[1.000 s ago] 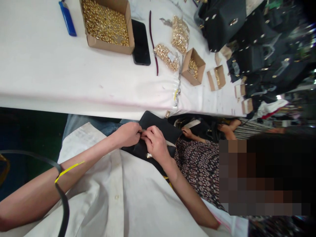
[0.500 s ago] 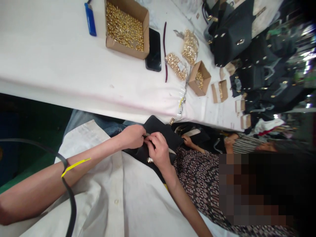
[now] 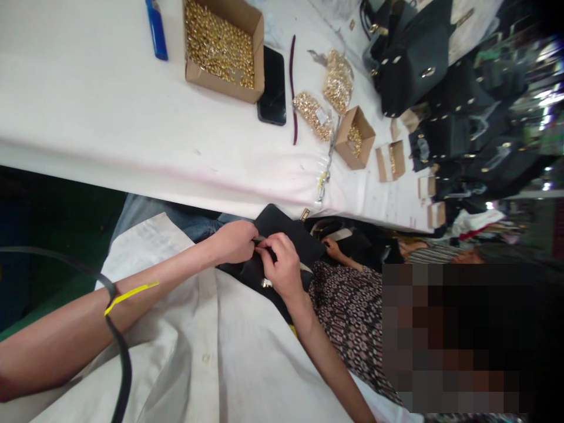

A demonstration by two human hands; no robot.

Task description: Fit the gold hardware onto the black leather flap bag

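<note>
A black handbag (image 3: 286,228) with gold-coloured metal fittings lies on my lap, against the table's edge. My left hand (image 3: 237,242) is closed at the bag's near side, its fingertips gripping part of it. Thumb and fingers of my right hand (image 3: 282,261) are pinched together right beside the left fingertips, over the bag. Whatever small part sits between them is hidden by the fingers. Below the right hand a shiny metal fitting (image 3: 266,283) shows on the dark material.
On the white table (image 3: 132,117) are a cardboard box (image 3: 224,91) of gold-coloured hardware, a phone (image 3: 272,88), a blue lighter (image 3: 157,30), bags of small fittings (image 3: 338,82) and a smaller box (image 3: 355,138). Black bags (image 3: 412,76) pile up at right. A co-worker's hand (image 3: 337,249) is close by.
The view has shifted slightly, so the table things sit a little further up and left. Both hands keep nearly the same pinching pose at the bag.
</note>
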